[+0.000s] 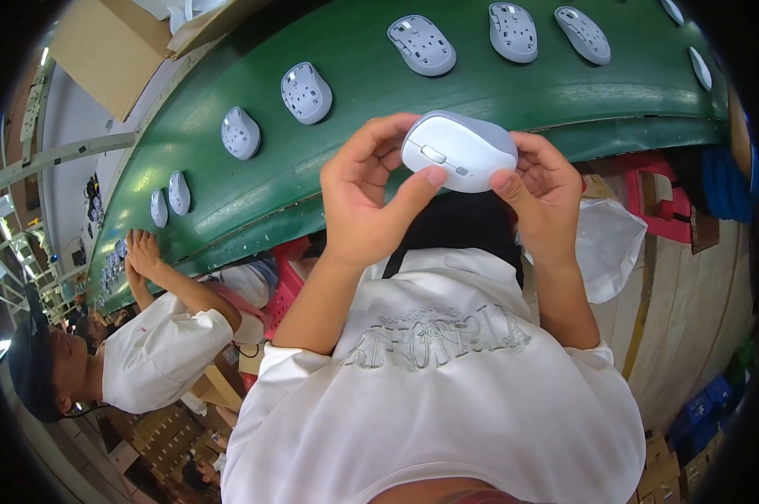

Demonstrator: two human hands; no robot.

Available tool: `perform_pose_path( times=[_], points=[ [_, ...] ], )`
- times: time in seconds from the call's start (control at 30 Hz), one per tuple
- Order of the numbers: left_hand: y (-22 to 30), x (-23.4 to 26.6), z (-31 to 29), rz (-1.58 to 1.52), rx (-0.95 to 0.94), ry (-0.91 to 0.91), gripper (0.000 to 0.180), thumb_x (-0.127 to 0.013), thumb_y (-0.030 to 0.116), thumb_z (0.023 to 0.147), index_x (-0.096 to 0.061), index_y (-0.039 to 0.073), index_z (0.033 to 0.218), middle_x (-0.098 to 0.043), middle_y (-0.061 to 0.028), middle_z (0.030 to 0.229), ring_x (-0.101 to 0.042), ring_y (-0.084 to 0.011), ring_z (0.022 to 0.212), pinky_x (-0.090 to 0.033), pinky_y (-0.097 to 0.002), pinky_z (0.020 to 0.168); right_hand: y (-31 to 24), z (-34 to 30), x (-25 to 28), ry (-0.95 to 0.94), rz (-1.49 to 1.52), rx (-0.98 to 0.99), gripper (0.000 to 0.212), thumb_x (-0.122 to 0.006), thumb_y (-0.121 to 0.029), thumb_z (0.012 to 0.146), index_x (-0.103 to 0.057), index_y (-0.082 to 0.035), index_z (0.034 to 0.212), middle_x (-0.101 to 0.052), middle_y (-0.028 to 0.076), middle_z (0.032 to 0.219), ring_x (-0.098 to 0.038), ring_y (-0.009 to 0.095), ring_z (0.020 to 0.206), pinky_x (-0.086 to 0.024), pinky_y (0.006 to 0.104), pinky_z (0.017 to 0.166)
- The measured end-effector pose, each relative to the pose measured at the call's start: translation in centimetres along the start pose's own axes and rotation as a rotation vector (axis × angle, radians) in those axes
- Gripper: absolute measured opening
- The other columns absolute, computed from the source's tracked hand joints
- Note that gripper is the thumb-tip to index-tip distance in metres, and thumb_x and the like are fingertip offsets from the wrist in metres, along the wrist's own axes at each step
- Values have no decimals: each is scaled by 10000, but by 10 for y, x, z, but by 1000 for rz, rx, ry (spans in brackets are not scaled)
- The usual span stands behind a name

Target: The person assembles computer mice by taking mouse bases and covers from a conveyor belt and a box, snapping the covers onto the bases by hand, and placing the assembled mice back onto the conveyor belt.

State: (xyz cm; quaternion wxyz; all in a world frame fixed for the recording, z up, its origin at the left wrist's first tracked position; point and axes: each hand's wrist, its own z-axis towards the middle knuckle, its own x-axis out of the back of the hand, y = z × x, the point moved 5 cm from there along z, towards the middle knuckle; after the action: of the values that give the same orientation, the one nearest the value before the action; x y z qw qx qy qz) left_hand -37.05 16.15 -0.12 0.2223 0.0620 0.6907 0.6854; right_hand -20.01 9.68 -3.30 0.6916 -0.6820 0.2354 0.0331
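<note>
Between my two hands I hold a white computer mouse [472, 155] with grey sides, its scroll wheel and a small grey button facing up. My left hand [371, 189] grips its left end, thumb on the front edge near the wheel. On the other end, my right hand [548, 189] has its thumb on the near edge and fingers around the far side. The mouse is raised over the near edge of a green conveyor belt [354, 139]. Beyond it lie mouse shells with holes and slots, among them one shell [421, 46] straight ahead and another [512, 34] to its right.
More shells, such as one [306, 92] and another [241, 133], lie leftward along the belt. A co-worker in a white shirt [165, 353] reaches onto it at left. An open cardboard box [115, 55] stands at far left; a white plastic bag [598, 248] and red stool [661, 197] are at right.
</note>
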Motion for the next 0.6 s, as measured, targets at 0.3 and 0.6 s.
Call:
perform_pose_path(
  times=[0.3, 0.6],
  points=[
    [-8, -4, 2, 120, -12, 43, 462, -727, -28, 763, -524, -46, 1178, -615, -152, 1095, -613, -200, 968, -510, -298, 890, 4, -2, -1, 46, -74, -5, 386, -780, -23, 794, -589, 62, 1119, -668, 139, 1014, -637, 169, 910, -535, 256, 829],
    [-12, 1, 4, -152, 91, 18, 408, -648, -53, 825, -551, -78, 1220, -631, -158, 1120, -610, -197, 991, -500, -277, 880, 8, 0, 7, 50, 43, -46, 349, -747, -23, 827, -588, 73, 1123, -668, 144, 1000, -631, 161, 910, -523, 249, 838]
  ],
)
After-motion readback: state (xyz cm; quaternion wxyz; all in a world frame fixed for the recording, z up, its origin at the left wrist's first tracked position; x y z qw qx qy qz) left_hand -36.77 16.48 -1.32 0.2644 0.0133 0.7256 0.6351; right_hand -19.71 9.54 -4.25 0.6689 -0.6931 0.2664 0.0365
